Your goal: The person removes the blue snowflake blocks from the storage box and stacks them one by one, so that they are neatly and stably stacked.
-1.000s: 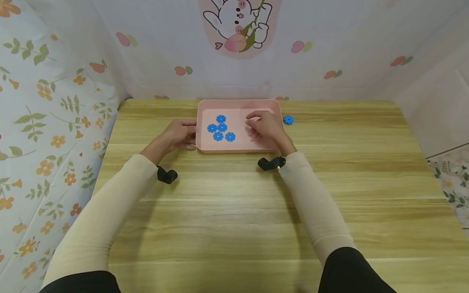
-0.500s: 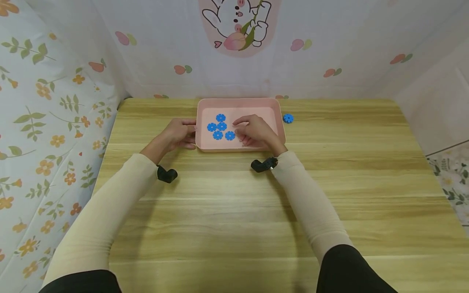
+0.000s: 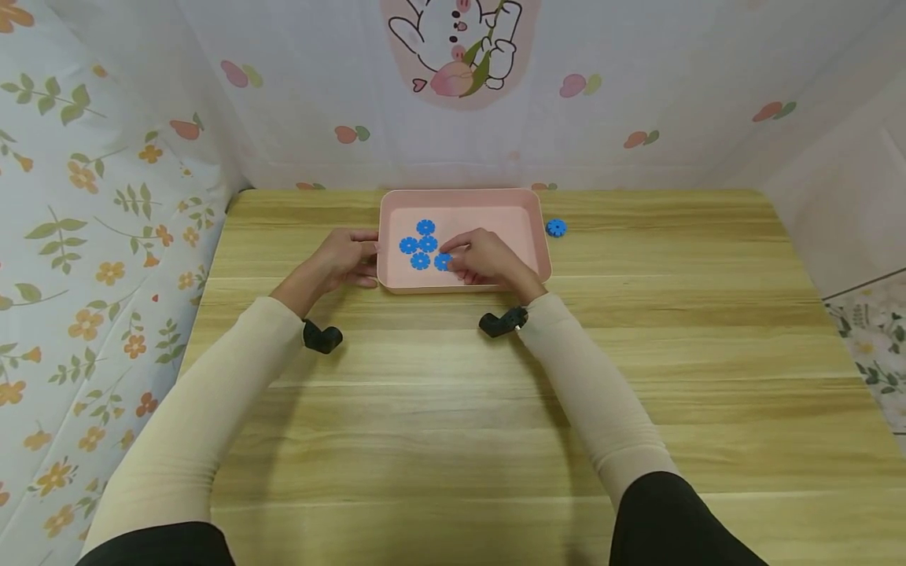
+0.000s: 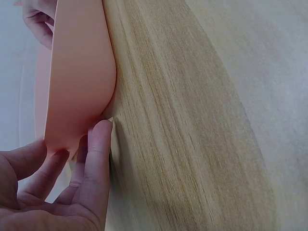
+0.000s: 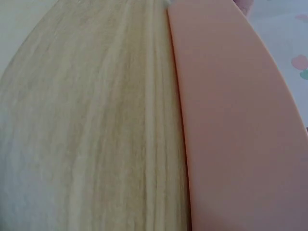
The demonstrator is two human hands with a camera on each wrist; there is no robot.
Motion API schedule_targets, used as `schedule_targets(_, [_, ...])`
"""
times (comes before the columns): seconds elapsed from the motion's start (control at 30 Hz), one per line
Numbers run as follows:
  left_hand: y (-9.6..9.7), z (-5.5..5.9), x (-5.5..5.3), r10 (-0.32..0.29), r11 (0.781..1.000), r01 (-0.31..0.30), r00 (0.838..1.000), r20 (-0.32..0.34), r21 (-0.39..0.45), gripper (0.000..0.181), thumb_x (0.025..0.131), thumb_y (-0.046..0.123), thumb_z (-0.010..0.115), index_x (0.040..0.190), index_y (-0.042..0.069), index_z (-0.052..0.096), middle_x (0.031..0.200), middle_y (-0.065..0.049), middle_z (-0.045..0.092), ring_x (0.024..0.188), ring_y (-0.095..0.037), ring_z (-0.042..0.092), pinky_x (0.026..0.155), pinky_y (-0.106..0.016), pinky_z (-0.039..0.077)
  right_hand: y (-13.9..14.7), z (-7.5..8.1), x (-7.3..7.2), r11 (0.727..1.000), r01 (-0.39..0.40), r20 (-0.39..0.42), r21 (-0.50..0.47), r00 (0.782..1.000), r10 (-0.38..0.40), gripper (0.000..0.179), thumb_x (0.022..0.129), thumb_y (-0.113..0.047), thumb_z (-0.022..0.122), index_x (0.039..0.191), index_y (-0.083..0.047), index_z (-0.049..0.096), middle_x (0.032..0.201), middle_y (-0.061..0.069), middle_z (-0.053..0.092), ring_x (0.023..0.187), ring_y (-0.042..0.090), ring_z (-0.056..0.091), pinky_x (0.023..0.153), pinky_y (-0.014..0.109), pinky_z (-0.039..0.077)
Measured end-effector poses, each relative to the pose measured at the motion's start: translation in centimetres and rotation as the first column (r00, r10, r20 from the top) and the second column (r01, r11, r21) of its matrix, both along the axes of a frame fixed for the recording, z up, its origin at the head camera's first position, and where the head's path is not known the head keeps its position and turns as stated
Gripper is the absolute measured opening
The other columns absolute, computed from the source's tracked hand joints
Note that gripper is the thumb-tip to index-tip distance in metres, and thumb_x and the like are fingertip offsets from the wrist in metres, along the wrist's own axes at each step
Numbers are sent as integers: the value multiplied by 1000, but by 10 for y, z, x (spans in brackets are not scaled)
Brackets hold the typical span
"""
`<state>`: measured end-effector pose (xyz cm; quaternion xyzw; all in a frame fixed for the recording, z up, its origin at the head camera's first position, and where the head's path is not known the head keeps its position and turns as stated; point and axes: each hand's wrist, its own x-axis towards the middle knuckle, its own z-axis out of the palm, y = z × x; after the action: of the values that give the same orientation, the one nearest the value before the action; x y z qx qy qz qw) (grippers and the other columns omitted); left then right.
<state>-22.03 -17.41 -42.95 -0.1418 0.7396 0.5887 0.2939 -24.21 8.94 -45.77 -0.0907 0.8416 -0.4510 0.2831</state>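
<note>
A pink tray (image 3: 495, 203) near the table's back edge holds several blue notched building discs (image 3: 420, 260). My left hand (image 3: 344, 258) touches the tray's left end; in the left wrist view its fingertips (image 4: 102, 130) lie against the outer wall, the thumb up at the rim. Inside the tray my right hand (image 3: 488, 258) reaches over the rightmost disc (image 3: 442, 262), index finger and thumb right at it and covering its right part. The right wrist view has just the tray's outer side wall (image 5: 231, 115), with most of the hand hidden behind it.
Right of the tray, on the wooden table (image 3: 425, 440), lies another blue disc piece (image 3: 556, 228), thicker than the rest. A printed curtain (image 3: 283, 94) hangs right behind the table, and a floral one (image 3: 92, 259) runs along its left side.
My right hand has moved left across the tray, from its bare right part to the rightmost disc. The left hand and the discs stay where they were.
</note>
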Motion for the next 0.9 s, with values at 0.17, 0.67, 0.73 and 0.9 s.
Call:
schedule_targets(0.17, [0, 1, 0, -2, 1000, 2, 1000, 0, 4, 44, 104, 18, 46, 148, 15, 42, 122, -19, 58, 75, -18, 69, 75, -39, 60, -3, 0, 0, 999, 5, -32, 43, 999, -4, 22, 90, -13, 69, 113, -15, 68, 69, 8, 62, 51, 18, 55, 49, 26, 52])
schedule_targets(0.67, [1, -1, 0, 8, 1000, -8, 1000, -3, 4, 43, 105, 18, 45, 148, 15, 44, 121, -19, 60, 78, -19, 70, 74, -39, 60, 6, 3, -4, 1000, 7, -23, -8, 1000, -7, 16, 95, -18, 64, 102, -6, 57, 75, 12, 64, 59, 23, 64, 59, 33, 59])
schedule_targets(0.73, [1, -1, 0, 9, 1000, -9, 1000, 3, 0, 43, 105, 18, 45, 148, 16, 44, 122, -18, 60, 77, -19, 69, 76, -40, 60, 9, 3, -6, 1000, 17, -26, -21, 1000, -18, 18, 95, -18, 63, 107, -6, 57, 76, 13, 66, 60, 24, 66, 60, 35, 60])
schedule_targets(0.9, [0, -2, 0, 5, 1000, -5, 1000, 7, -5, 44, 105, 19, 45, 148, 16, 43, 125, -18, 58, 78, -18, 70, 77, -39, 60, 19, 9, -11, 997, 66, -45, -48, 997, -68, 23, 95, -16, 62, 116, -7, 55, 74, 13, 67, 59, 23, 67, 60, 35, 60])
